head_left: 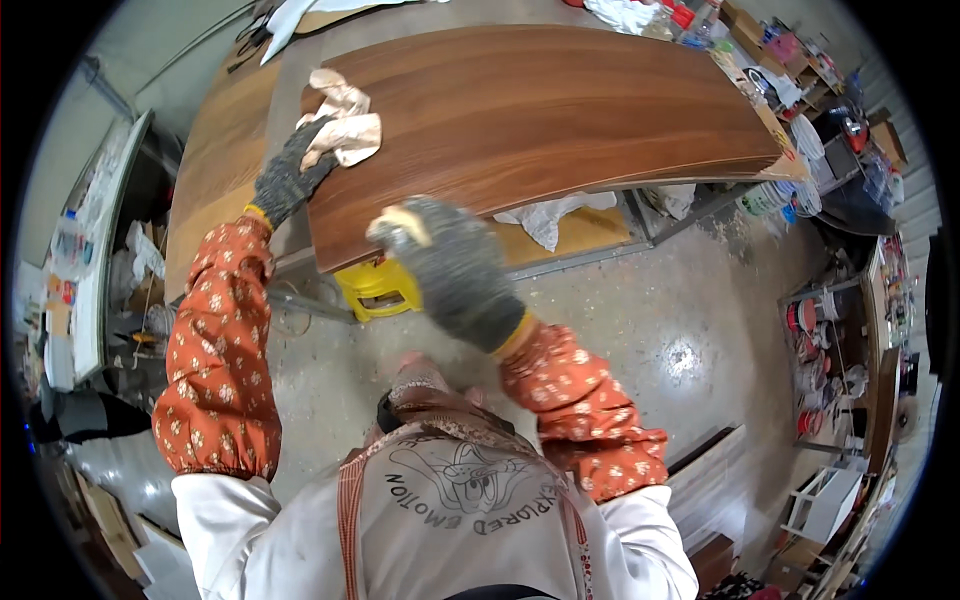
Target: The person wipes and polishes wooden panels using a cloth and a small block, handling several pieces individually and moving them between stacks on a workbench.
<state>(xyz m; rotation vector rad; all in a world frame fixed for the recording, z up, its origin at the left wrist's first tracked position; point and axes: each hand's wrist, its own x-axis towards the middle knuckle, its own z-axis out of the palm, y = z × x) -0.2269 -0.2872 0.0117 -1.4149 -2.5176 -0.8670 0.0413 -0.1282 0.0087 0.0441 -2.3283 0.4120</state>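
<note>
A brown wood-grain panel [540, 110] lies across the workbench in front of me. At its left end my left hand [293, 170], in a dark grey knit glove with a yellow cuff, is closed on a crumpled pale cloth [350, 137] that rests on the panel. My right hand [455, 265], gloved alike and smeared by motion, is over the panel's near edge. Its fingers are curled around a small cream-coloured piece [402, 224], whose kind I cannot make out.
A yellow plastic stool [378, 290] stands under the panel's near left corner. White plastic sheeting [555, 215] lies on a lower shelf beneath. Another wood-grain board [225, 130] is at left. Shelves with tubs [808, 315] line the right; a cluttered side table [95, 250] stands left.
</note>
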